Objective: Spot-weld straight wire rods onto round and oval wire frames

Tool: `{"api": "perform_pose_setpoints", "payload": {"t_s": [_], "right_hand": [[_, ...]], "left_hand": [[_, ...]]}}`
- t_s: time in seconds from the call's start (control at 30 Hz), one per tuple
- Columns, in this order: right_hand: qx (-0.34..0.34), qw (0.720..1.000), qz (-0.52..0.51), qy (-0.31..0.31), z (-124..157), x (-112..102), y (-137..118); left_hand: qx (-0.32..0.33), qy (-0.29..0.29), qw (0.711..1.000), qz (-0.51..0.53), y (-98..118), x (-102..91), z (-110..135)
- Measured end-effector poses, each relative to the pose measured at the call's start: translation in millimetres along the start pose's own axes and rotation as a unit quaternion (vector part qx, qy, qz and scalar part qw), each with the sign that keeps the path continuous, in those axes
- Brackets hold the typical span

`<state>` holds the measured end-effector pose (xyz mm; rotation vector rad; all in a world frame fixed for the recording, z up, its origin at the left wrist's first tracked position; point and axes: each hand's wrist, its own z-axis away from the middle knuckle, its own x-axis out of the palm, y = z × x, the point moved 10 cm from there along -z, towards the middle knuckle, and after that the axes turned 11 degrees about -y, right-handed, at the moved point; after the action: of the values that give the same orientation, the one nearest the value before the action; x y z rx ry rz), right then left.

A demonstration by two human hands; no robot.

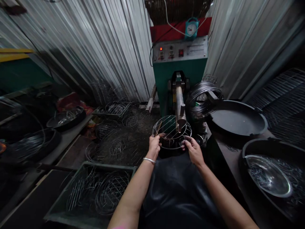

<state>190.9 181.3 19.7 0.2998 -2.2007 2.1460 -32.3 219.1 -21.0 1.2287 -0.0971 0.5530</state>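
Observation:
A round wire rack point(169, 135) with parallel bars and a circular rim is held in front of the machine. My left hand point(155, 145) is closed on the rack's left edge, a bracelet at its wrist. On the other side, my right hand point(192, 149) pinches the rack's near right edge with thumb and fingers. A small wire ring seems to lie at those fingertips, but it is too small to be sure. The spot welder's upper electrode arm point(180, 111) points down over the rack. Its lower part is mostly hidden.
The green machine point(190, 67) has a lit red light and a clock point(191, 28) on top. At left stands a crate point(87, 163) of wire racks. To the right are a wire coil point(206, 87), a shallow black pan point(238, 119) and a tub point(245, 149) holding a metal bowl point(283, 183).

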Motion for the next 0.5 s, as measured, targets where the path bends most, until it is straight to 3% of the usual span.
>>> {"api": "perform_pose_setpoints", "payload": {"t_s": [0.13, 0.33, 0.5], "right_hand": [[-0.024, 0.999, 0.038, 0.028, -10.0, 5.6, 13.1], [-0.009, 0.991, 0.133, 0.014, -9.2, 5.9, 23.8], [0.017, 0.995, 0.094, 0.003, -15.4, 4.9, 21.7]], "left_hand": [[0.044, 0.008, 0.999, -0.008, 8.5, 1.3, 0.3], [0.073, 0.01, 0.997, -0.015, 15.4, 3.5, 1.1], [0.081, 0.038, 0.996, -0.015, 17.6, 0.9, 5.1]]}}
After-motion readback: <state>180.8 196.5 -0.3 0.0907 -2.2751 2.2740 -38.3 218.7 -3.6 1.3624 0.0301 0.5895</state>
